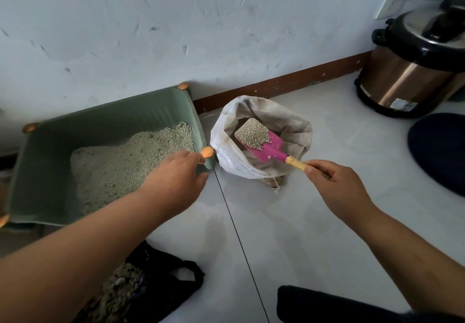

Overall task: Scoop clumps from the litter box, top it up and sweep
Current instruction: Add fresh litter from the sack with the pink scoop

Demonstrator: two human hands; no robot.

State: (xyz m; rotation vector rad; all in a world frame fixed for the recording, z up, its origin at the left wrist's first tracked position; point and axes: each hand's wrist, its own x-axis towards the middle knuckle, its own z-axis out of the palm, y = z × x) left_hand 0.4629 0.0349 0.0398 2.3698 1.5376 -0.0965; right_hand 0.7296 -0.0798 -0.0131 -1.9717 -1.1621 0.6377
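At the bottom edge, closest to us, we see a black bag (161, 290) lying open on the floor (302, 234), with brownish clumps (120, 287) showing in its mouth, and to the right of it a patch of dark cloth (327, 305) that we cannot identify. Both bare forearms reach forward from here. Our left hand (176, 174) grips the near right corner of the green box (113, 119), fingers curled over the rim just under a copper knob (207, 152) and the thumb on the outer side. The box sits on the floor against the wall (176, 33), and the litter (125, 161) inside is heaped toward its right and far side, leaving bare green bottom on the left. Our right hand (337, 184) is closed around the wooden handle (297, 163) of the pink scoop (273, 148), whose blade is over the open mouth of the white sack (231, 151) and carries a mound of pale granules (253, 134). The sack stands just beside the right wall of the box, its top rolled down, and we cannot tell whether the two touch. Farther right a dark round cushion (442, 151) lies on the floor at the frame edge. Beyond the sack a brown skirting (289, 81) runs along the foot of the scuffed pale wall, and in the far right corner stands a metal cooker (402, 76) with a black lid, its cord running to a socket (392, 1) above
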